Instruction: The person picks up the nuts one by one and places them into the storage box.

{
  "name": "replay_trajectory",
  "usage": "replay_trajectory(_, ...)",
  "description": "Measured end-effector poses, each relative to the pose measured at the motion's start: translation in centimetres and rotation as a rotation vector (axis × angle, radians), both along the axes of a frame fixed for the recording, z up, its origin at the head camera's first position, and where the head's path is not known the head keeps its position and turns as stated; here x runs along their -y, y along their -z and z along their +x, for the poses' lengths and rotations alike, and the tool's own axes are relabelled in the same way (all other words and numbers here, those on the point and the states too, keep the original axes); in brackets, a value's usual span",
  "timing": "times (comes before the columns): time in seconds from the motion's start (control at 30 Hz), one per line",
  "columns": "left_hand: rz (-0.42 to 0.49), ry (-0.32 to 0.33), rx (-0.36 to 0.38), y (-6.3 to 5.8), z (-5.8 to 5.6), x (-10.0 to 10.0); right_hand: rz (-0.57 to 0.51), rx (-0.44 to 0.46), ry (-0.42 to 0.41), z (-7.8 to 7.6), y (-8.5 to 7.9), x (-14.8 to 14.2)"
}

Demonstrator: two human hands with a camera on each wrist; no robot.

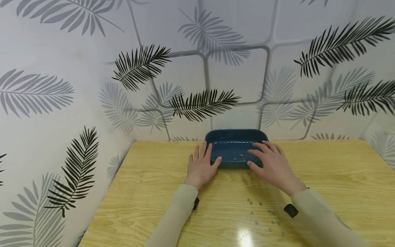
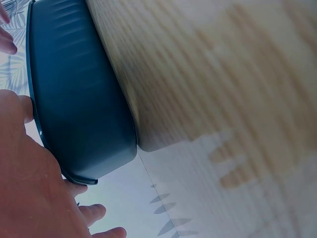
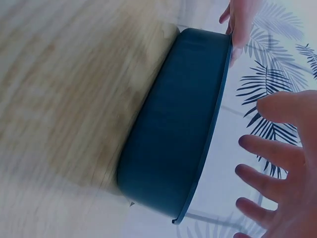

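A dark blue, rounded rectangular tray [image 1: 232, 164] stands at the far edge of the wooden table. My left hand [image 1: 200, 168] is at its left end, fingers extended and thumb by the front corner. In the left wrist view, that thumb [image 2: 27, 108] overlaps the rim while the other fingers spread outside it. Over the tray's right side hovers my right hand [image 1: 273, 166], fingers spread and holding nothing. The right wrist view shows a gap between these fingers [image 3: 265, 181] and the rim. A few small, ring-shaped metal nuts [image 1: 241, 155] lie inside the tray.
Several more small ring-shaped nuts [image 1: 256, 222] are scattered on the wooden table [image 1: 148, 192], nearer to me, between the forearms. A wall [image 1: 185, 75] with a leaf pattern rises right behind the tray. Dark wrist devices [image 1: 291, 210] sit under both sleeves.
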State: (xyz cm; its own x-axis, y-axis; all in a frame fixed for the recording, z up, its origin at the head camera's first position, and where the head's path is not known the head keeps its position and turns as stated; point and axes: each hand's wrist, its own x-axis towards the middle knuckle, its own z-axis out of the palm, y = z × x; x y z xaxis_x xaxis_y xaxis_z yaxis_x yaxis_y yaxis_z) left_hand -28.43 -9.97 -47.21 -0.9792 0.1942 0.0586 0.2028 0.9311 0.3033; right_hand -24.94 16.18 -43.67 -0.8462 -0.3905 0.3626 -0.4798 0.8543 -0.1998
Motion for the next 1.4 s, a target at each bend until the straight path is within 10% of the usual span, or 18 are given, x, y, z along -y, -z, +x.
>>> replay_trajectory(0.73,-0.004,-0.003,0.009,-0.2,0.0,-0.1,-0.068,-0.124,-0.124,3.9,1.2,-1.2)
replay_trajectory(1.4,0.006,0.002,0.011,-0.3,0.2,0.0,-0.028,-0.041,-0.183,6.1,3.4,-0.2)
